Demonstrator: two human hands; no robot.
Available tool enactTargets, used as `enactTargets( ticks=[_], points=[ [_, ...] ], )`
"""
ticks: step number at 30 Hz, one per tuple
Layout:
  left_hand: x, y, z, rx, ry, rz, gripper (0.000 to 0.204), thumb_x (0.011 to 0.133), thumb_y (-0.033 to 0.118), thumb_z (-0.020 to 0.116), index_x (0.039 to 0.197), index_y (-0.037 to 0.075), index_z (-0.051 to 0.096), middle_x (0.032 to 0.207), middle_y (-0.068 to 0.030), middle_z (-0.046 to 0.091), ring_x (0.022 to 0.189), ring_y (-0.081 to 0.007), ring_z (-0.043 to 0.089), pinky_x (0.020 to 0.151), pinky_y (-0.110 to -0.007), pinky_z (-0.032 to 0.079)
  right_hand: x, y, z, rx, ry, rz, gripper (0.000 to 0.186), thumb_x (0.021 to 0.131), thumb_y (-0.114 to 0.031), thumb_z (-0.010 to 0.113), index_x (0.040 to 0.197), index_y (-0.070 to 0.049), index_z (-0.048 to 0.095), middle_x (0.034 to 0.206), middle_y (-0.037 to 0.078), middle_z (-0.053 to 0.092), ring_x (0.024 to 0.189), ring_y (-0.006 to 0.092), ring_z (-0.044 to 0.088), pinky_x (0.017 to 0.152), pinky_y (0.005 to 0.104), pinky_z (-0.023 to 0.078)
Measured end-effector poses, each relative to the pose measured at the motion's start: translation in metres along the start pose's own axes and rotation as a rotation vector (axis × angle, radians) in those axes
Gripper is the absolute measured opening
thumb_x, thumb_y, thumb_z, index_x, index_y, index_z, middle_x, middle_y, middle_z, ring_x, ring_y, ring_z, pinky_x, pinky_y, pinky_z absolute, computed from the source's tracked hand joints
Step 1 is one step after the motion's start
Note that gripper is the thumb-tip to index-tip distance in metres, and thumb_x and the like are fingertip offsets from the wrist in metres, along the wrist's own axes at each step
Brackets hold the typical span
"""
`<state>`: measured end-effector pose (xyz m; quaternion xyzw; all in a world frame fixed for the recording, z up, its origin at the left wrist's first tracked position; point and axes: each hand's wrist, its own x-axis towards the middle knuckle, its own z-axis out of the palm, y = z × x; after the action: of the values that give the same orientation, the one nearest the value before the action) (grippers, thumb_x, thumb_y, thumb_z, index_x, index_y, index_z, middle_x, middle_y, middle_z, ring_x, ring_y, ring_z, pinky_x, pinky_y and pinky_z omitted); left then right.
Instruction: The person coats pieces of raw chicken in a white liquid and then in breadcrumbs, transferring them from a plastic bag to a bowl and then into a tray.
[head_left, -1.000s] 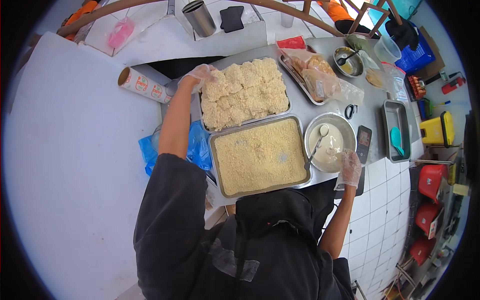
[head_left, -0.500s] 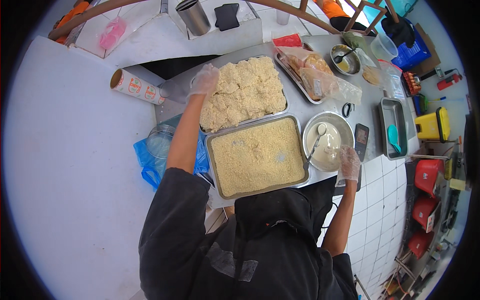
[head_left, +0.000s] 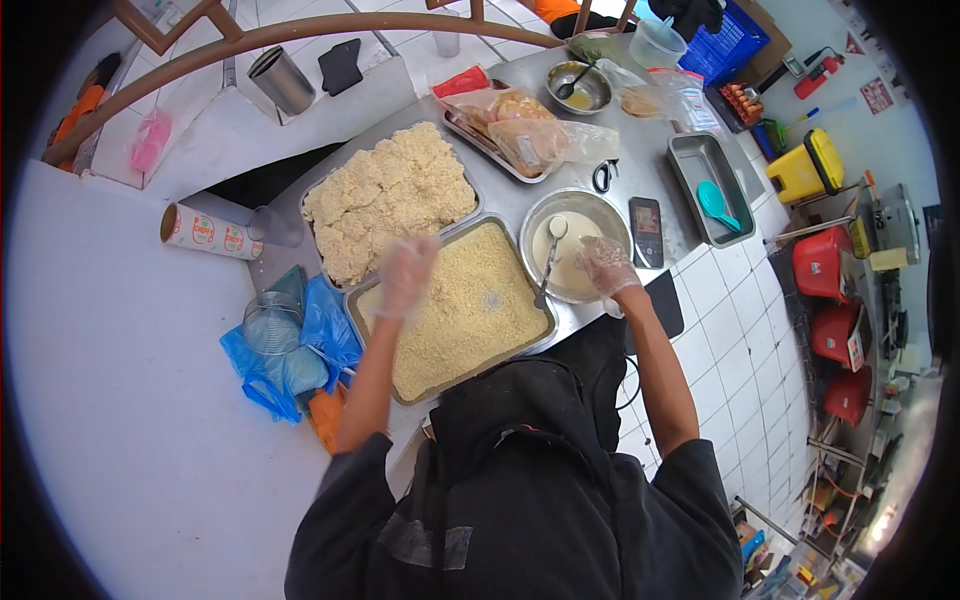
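Note:
My left hand [head_left: 408, 275], in a clear plastic glove, is over the upper left part of a metal tray of pale breadcrumbs [head_left: 465, 300]. Motion blurs its fingers. Just beyond lies a second tray heaped with crumb-coated pieces [head_left: 390, 195]. On the right, my gloved right hand [head_left: 607, 265] reaches into a steel bowl [head_left: 527, 222] of off-white batter [head_left: 575, 275]. Its fingertips are at the batter, and whether they hold anything is hidden. A spoon [head_left: 553, 250] leans in the bowl, its dark handle end over the crumb tray's edge.
Beyond the bowl lie scissors [head_left: 604, 176], a phone-like device [head_left: 647, 230], bagged food on a tray [head_left: 520, 130] and a small bowl [head_left: 580, 88]. A deep metal pan [head_left: 700, 160] holds a teal scoop [head_left: 715, 203]. Left are a printed roll [head_left: 210, 232] and blue bags [head_left: 325, 320].
My left hand has come from the coated pieces' far left side to over the crumb tray. My right hand has moved from the bowl's rim into the bowl. The whole view has turned.

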<state>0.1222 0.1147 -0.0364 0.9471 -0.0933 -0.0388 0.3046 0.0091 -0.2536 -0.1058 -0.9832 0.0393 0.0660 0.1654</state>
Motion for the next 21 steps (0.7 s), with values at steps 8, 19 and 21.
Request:
enactTargets(
  ticks=[8, 19, 21],
  points=[
    [-0.139, -0.027, 0.115, -0.285, -0.088, -0.037, 0.017, 0.086, 0.017, 0.058, 0.080, 0.002, 0.058, 0.070, -0.0231, 0.059, 0.064, -0.0396, 0.062, 0.057, -0.045, 0.046, -0.001, -0.040, -0.022, -0.339, -0.305, -0.275, 0.037, 0.094, -0.040, 0.049, 0.108, -0.014, 0.071, 0.109, 0.016, 0.070, 0.102, 0.0326, 0.067, 0.084, 0.0461, 0.052],
    [-0.118, -0.012, 0.074, -0.304, -0.134, 0.070, 0.025, 0.091, 0.028, 0.059, 0.092, 0.003, 0.063, 0.076, -0.0207, 0.063, 0.073, -0.0348, 0.065, 0.067, -0.042, 0.049, -0.012, -0.027, -0.035, -0.546, -0.412, -0.603, 0.050, 0.087, -0.016, 0.055, 0.137, -0.009, 0.050, 0.125, 0.023, 0.061, 0.116, 0.0429, 0.058, 0.102, 0.0490, 0.044],
    [-0.119, -0.007, 0.073, -0.286, -0.156, -0.003, 0.025, 0.093, 0.025, 0.059, 0.095, 0.002, 0.066, 0.082, -0.0203, 0.066, 0.078, -0.0341, 0.066, 0.070, -0.041, 0.049, -0.023, -0.012, -0.040, -0.578, -0.376, -0.726, 0.049, 0.088, -0.017, 0.055, 0.137, -0.009, 0.051, 0.126, 0.023, 0.060, 0.117, 0.0429, 0.057, 0.103, 0.0490, 0.043]
  ],
)
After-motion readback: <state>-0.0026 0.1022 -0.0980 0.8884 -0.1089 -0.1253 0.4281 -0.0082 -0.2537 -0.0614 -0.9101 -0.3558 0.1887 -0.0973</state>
